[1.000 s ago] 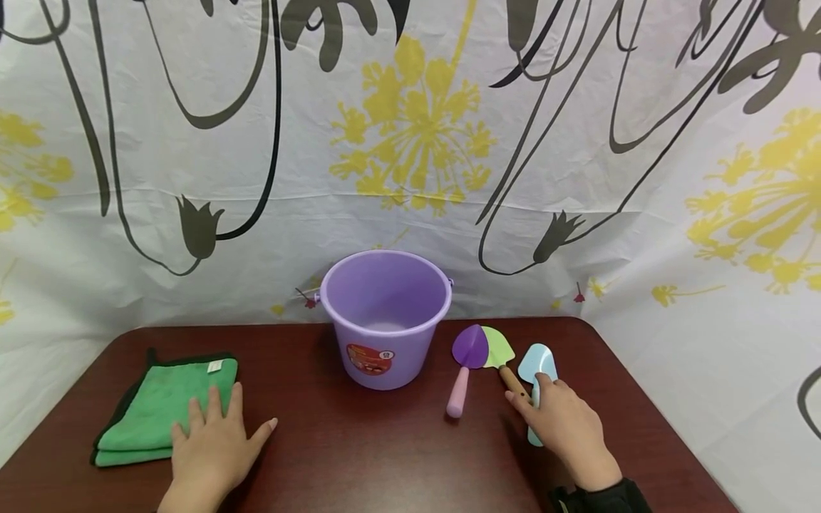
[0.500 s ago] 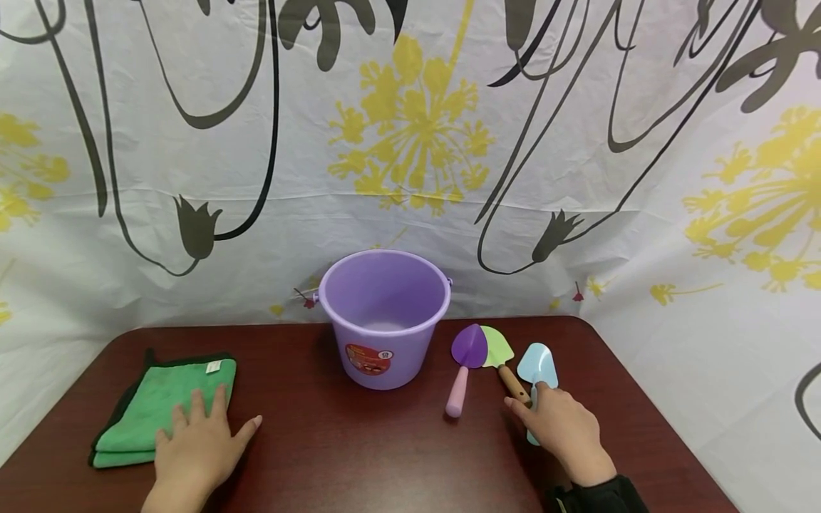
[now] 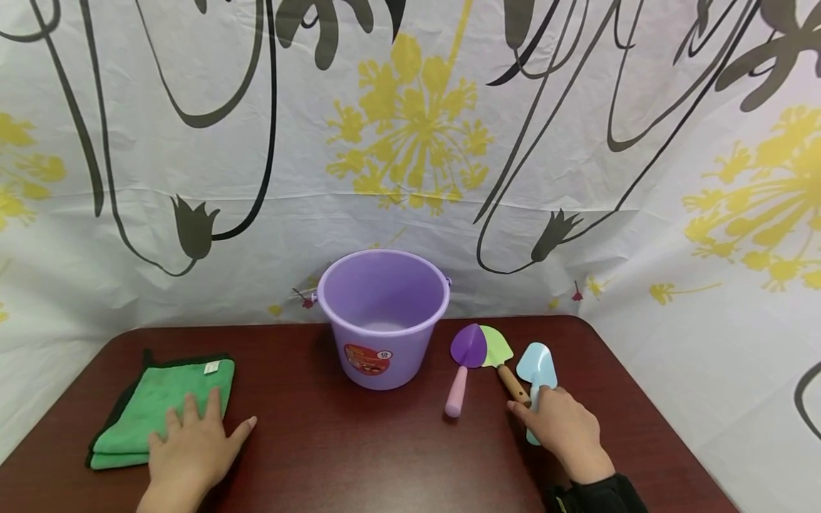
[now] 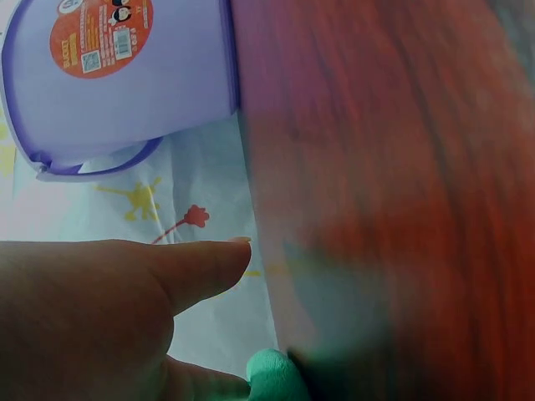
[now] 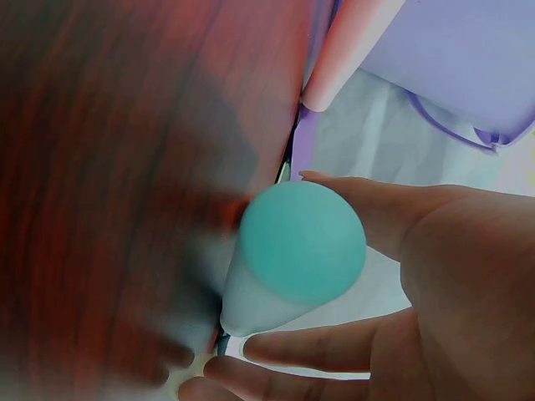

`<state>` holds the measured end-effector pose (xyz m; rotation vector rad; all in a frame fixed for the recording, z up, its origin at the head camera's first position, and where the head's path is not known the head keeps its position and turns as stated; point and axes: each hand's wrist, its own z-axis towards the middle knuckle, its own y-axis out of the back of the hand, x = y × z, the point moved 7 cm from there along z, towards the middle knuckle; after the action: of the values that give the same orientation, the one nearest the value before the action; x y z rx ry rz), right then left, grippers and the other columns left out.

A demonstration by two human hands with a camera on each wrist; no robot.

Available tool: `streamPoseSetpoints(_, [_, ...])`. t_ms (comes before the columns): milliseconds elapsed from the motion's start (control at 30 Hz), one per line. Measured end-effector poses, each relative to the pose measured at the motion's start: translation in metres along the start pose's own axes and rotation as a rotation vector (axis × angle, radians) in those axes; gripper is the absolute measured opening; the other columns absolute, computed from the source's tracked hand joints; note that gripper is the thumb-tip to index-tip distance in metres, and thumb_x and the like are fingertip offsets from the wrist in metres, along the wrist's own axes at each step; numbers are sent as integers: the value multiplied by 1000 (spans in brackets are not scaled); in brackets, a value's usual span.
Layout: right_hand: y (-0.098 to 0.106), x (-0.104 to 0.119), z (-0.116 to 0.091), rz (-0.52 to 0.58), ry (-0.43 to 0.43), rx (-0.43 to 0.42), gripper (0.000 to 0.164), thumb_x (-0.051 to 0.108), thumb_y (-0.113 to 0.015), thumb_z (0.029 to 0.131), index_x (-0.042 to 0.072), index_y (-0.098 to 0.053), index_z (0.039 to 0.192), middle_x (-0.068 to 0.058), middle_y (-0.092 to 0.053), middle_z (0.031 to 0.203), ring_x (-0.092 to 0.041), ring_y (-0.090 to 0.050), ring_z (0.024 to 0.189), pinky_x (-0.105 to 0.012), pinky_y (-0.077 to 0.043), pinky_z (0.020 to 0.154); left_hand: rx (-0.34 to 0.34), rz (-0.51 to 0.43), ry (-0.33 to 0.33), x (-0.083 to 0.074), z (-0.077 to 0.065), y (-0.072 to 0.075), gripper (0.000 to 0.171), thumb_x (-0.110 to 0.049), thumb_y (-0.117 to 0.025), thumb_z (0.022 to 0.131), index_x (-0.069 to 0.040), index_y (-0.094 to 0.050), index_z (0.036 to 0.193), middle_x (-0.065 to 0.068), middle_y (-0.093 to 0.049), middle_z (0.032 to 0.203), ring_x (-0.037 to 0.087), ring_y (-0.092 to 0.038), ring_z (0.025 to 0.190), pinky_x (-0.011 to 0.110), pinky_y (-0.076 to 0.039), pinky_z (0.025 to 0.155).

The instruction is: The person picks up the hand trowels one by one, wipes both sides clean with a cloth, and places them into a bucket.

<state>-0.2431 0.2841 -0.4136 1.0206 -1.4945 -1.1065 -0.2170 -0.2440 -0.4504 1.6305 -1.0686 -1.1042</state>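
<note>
My left hand (image 3: pixel 189 452) rests with its fingers spread over the near right part of a folded green towel (image 3: pixel 135 413) with black edging. In the left wrist view, its thumb (image 4: pixel 205 267) is straight and a small bit of the towel (image 4: pixel 277 376) shows below. On the right, my right hand (image 3: pixel 567 431) lies over the handle of a light blue trowel (image 3: pixel 537 365), whose blade points away. The right wrist view shows the rounded handle end (image 5: pixel 305 242) between the thumb and the loosely extended fingers (image 5: pixel 313 347).
A purple bucket (image 3: pixel 410 353) stands upright at the back middle of the dark wooden table (image 3: pixel 359 456). Right of it lie a purple trowel with a pink handle (image 3: pixel 457 392) and a lime green trowel (image 3: pixel 497 345) with a wooden handle. A patterned sheet (image 3: pixel 410 221) hangs behind.
My left hand has slid a little to the left across the towel. On the light blue trowel, the right index finger has drawn back slightly from the blade.
</note>
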Motion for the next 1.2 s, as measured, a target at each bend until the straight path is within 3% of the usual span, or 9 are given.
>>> streamPoseSetpoints(200, [-1,-1,2,-18,-2,1,48,55,-66,91,13,-56,70,-11,-58,85,-22,-57,66,-38,-45,52,4,-10,4,7,1,1,113,-82,-37,92,11,-21,154,51,-10,151,74,-11,135,85,-22,104])
streamPoseSetpoints(533, [-7,-5,4,-25,-21,55,36,40,-73,90,8,-61,80,-17,-55,92,-22,-54,65,-36,-43,54,4,0,-10,9,4,-1,119,-86,-36,88,12,-21,154,53,-9,150,76,-9,134,86,-22,103])
streamPoseSetpoints(700, [-6,-5,4,-14,-11,48,28,31,-70,91,7,-60,80,-16,-54,90,-23,-54,65,-37,-42,54,-5,-15,-12,9,3,0,116,-84,-37,90,12,-21,154,53,-9,150,76,-8,134,86,-21,104])
streamPoseSetpoints(1000, [-2,-7,2,-11,-6,6,29,27,-68,91,8,-57,72,-14,-53,85,-24,-53,64,-37,-41,53,-10,-28,-24,10,5,2,114,-82,-37,91,13,-23,153,53,-10,149,76,-9,134,85,-23,103])
streamPoseSetpoints(1200, [-1,-9,4,-21,25,-20,26,24,-69,91,-2,-65,88,-17,-57,85,-28,-59,67,-45,-48,56,-12,-28,-40,14,7,4,112,-82,-37,92,12,-25,153,51,-16,149,74,-17,133,83,-29,101])
